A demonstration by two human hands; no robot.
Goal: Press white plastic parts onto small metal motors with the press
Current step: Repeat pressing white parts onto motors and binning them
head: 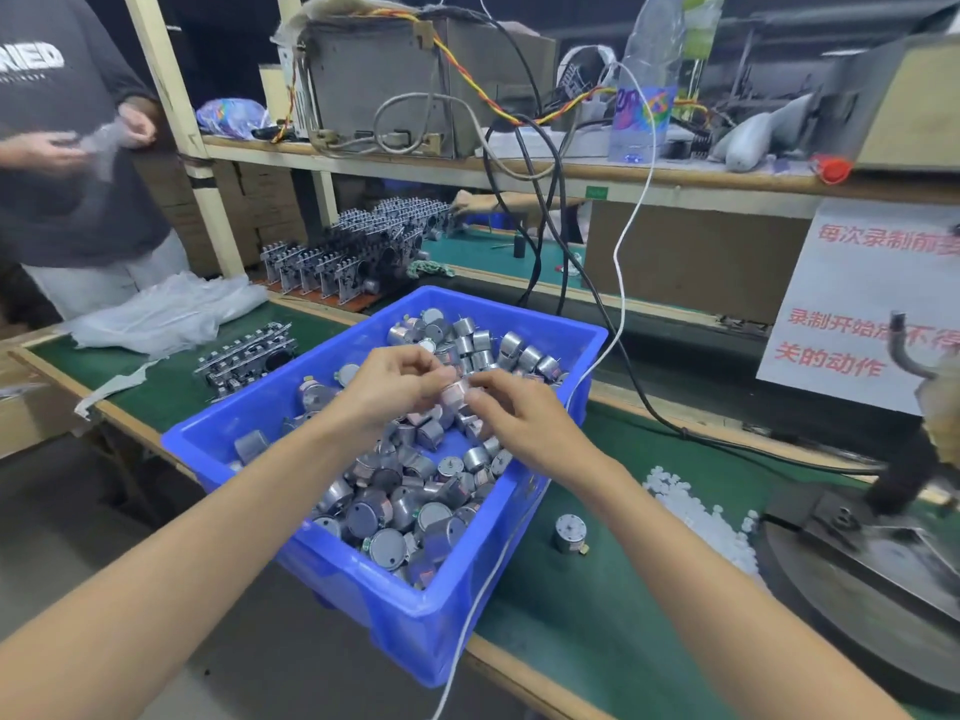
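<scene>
A small motor (458,391) is pinched between left hand (400,389) and right hand (522,415) over the blue bin (363,589), mid-frame. The shaft should be turned upward before it is carried to the press (852,563), lower right.

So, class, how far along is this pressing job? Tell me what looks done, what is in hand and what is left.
Done: hardly anything shows. A lone motor stands on the green mat; whether it carries a white part is unclear. In hand: the left hand and right hand pinch a held motor above the blue bin. Left: the bin is full of motors, and white parts lie heaped by the press.
</scene>
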